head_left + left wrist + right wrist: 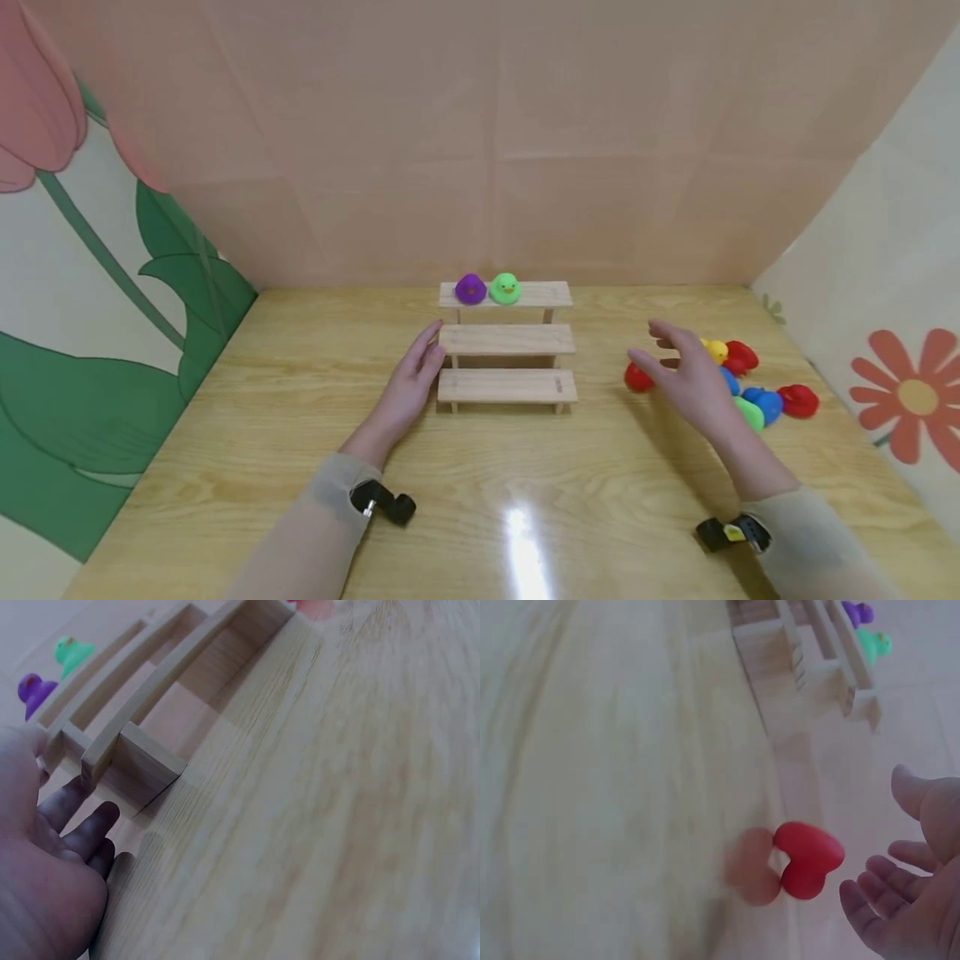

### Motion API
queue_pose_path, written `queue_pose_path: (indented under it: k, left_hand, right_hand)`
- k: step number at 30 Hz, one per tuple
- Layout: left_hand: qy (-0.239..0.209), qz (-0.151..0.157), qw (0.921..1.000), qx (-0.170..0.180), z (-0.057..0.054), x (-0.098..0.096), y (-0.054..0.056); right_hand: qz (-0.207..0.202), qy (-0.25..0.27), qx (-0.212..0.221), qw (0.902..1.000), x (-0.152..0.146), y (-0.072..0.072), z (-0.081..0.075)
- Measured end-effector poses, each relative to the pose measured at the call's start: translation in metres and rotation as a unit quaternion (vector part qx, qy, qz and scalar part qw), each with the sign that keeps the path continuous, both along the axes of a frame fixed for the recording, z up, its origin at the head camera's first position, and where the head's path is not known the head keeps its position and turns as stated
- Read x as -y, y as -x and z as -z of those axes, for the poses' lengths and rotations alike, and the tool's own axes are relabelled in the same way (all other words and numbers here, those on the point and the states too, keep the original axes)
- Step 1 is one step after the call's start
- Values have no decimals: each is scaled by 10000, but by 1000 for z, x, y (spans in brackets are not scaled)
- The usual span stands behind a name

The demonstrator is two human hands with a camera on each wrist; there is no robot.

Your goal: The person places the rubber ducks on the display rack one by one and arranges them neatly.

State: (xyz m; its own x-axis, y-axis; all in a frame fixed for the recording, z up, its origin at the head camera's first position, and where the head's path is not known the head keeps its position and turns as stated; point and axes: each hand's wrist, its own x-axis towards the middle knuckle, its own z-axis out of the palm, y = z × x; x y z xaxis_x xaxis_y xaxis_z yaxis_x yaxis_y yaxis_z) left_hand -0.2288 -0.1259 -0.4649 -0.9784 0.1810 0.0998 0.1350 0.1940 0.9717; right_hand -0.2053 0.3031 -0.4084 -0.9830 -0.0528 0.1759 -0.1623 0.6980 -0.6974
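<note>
Three plain slats of pale, grained wood climb like steps in the small stand [506, 339] at the middle of the bench. On its top slat sit a purple duck [470, 289] and a bright green duck [506, 288], both rounded and smooth, side by side towards the left end. The left hand [408, 377] is at the stand's left side, fingers loosely extended and touching the wood. Over on the right, the right hand [692, 385] hovers with thumb and fingers spread wide, holding nothing; a glossy red duck [638, 377] lies on the bench near its thumb. Beyond that hand, a loose cluster of red, blue, yellow and green toys [767, 407] rests on the bench.

The bench [600, 500] is honey-coloured with wavy grain, and a white glare shines near its front. A creased pinkish backdrop [487, 142] rises behind, with painted flowers [917, 397] on the side walls.
</note>
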Motion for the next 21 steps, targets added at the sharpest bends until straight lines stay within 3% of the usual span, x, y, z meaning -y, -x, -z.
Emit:
queue_pose_path:
  k: [7,15,21]
  left_hand:
    - [-40,10,10000,-8,0,0,0]
    - [-36,-63,10000,-26,-1,-1,-1]
    - [-100,-37,9999,-85,0,0,0]
  right_hand:
    - [28,-355,274,9990,-11,4,8]
    - [144,-843,1008,9912,-17,6,7]
    - [136,-918,1332,9867,-18,7,7]
